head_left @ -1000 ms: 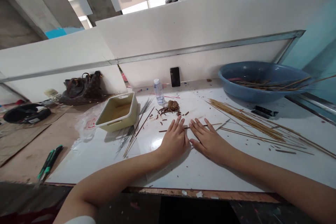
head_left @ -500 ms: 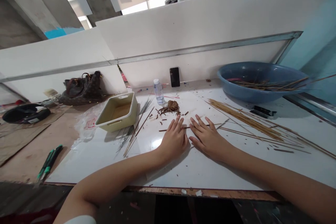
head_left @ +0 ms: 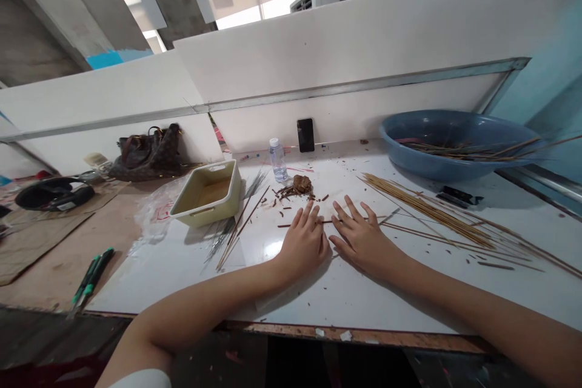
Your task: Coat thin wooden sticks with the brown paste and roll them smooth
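Since the earlier frame: right hand [head_left: 364,237] slightly forward, fingers spread a little wider; left hand [head_left: 304,239] near-unchanged. Both open, palms down, fingers extended, neither gripping. They lie across a thin brown straight stick [head_left: 328,221] on the smooth white tabletop [head_left: 354,306]. Crumbly brown lump [head_left: 302,183] just beyond left fingertips.

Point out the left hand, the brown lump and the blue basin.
Left hand [head_left: 303,244]: head view, back of hand.
Brown lump [head_left: 302,183]: head view, its middle.
Blue basin [head_left: 430,166]: head view, outer wall.
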Tool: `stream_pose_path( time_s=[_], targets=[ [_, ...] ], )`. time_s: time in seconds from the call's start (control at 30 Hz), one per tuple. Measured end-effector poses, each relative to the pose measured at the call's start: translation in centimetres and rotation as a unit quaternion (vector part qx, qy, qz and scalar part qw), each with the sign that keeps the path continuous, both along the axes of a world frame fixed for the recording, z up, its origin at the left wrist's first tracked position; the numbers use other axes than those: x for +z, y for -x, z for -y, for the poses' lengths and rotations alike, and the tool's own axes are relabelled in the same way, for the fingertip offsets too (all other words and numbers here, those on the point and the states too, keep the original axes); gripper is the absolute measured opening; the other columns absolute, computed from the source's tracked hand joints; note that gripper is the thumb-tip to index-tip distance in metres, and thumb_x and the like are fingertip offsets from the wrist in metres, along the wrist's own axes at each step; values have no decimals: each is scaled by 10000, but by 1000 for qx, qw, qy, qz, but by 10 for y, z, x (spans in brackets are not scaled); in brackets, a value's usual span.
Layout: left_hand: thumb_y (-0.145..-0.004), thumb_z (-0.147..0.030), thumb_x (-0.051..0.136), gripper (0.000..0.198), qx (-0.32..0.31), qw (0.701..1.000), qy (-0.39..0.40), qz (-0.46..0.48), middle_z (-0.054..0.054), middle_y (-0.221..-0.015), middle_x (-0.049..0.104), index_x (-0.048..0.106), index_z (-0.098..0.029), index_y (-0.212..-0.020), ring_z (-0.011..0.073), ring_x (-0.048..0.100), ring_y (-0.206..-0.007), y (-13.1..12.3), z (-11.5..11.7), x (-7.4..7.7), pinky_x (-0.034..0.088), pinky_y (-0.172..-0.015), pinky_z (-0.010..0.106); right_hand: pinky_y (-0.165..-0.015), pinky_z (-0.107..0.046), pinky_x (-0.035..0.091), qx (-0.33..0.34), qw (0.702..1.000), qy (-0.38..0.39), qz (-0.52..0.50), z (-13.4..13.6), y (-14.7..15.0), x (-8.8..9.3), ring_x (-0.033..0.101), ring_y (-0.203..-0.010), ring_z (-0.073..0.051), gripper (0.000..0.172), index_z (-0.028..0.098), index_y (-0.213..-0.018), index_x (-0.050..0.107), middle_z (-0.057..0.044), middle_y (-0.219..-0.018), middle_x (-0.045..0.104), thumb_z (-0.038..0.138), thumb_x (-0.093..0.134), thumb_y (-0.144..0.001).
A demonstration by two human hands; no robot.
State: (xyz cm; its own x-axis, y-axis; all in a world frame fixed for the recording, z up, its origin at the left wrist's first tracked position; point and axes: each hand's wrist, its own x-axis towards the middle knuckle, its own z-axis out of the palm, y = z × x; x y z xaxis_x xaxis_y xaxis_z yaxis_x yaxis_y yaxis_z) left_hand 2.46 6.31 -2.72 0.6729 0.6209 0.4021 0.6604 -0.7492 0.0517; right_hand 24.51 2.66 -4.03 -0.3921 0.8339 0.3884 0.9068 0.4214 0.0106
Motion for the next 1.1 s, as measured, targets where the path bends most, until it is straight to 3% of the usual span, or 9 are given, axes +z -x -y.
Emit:
stream_pose_path(
  time_s=[0.17, 0.37, 0.5, 0.57, 0.67, 0.77, 0.83, 0.97, 1.1],
  targets=[
    [-1071, -261, 522, 503, 60, 998, 33, -2, 263, -1701, 540, 608, -69, -1527, 425, 329, -1714, 0, -2, -1, 406, -1355, 627, -1306, -706, 260, -71, 997, 36, -1, -6, -1, -13, 270, -1715, -483, 701, 243, -1744, 482, -151, -1824, 408, 624, 373, -1166],
    [-1079, -249, 506, 431, 6, 1000, -12, -1, 259, -1690, 554, 675, -69, -1433, 391, 309, -1728, 0, 1, 0, 379, -1382, 604, -1360, -607, 219, 7, 1000, 27, -2, 0, 0, 5, 240, -1746, -378, 586, 171, -1574, 682, -132, -1809, 440, 444, 315, -1207],
    [-1067, -255, 523, 507, 40, 999, 27, 1, 285, -1661, 576, 621, -30, -1510, 432, 381, -1689, 0, -3, -2, 431, -1346, 636, -1339, -709, 193, -42, 998, 47, -4, -5, -3, 0, 277, -1725, -439, 650, 224, -1695, 557, -154, -1809, 433, 573, 364, -1182],
    [-1056, -250, 532, 537, 57, 998, 37, 6, 304, -1667, 561, 592, -23, -1540, 453, 347, -1700, 0, -4, -3, 440, -1330, 672, -1319, -761, 181, -73, 996, 57, -4, -7, -4, -2, 271, -1716, -487, 696, 268, -1731, 507, -153, -1818, 416, 645, 399, -1156],
    [-1042, -233, 542, 490, 30, 999, 19, 9, 291, -1730, 490, 633, -49, -1487, 438, 209, -1750, -1, -2, 0, 393, -1358, 686, -1341, -722, 163, -51, 997, 52, -5, -6, -3, 5, 256, -1728, -457, 640, 249, -1655, 612, -137, -1815, 424, 601, 379, -1174],
    [-1056, -230, 518, 444, 1, 1000, 5, 1, 265, -1763, 459, 667, -64, -1439, 394, 194, -1761, 0, 0, 2, 355, -1395, 637, -1357, -662, 164, -18, 999, 35, -10, -3, -1, 12, 267, -1736, -397, 581, 231, -1525, 730, -124, -1799, 460, 523, 352, -1195],
    [-1068, -238, 501, 474, 11, 1000, 13, -3, 275, -1761, 460, 646, -38, -1472, 399, 221, -1753, 0, -1, 1, 358, -1395, 622, -1348, -668, 182, -26, 999, 36, -6, -4, -1, 10, 257, -1737, -406, 588, 225, -1566, 697, -137, -1807, 442, 522, 354, -1192],
    [-1066, -269, 507, 579, 52, 998, 45, 4, 287, -1741, 483, 549, -44, -1599, 444, 249, -1736, 1, -6, -6, 400, -1340, 703, -1303, -708, 253, -79, 994, 71, -2, -10, -4, -3, 257, -1724, -472, 686, 242, -1737, 494, -167, -1833, 377, 608, 367, -1171],
    [-1068, -280, 516, 531, 39, 999, 28, -3, 278, -1761, 458, 602, -52, -1541, 430, 195, -1752, 0, -4, -3, 375, -1360, 683, -1302, -684, 255, -49, 998, 46, 1, -8, -5, 1, 276, -1720, -465, 618, 198, -1652, 610, -184, -1809, 422, 525, 366, -1189]
  ],
)
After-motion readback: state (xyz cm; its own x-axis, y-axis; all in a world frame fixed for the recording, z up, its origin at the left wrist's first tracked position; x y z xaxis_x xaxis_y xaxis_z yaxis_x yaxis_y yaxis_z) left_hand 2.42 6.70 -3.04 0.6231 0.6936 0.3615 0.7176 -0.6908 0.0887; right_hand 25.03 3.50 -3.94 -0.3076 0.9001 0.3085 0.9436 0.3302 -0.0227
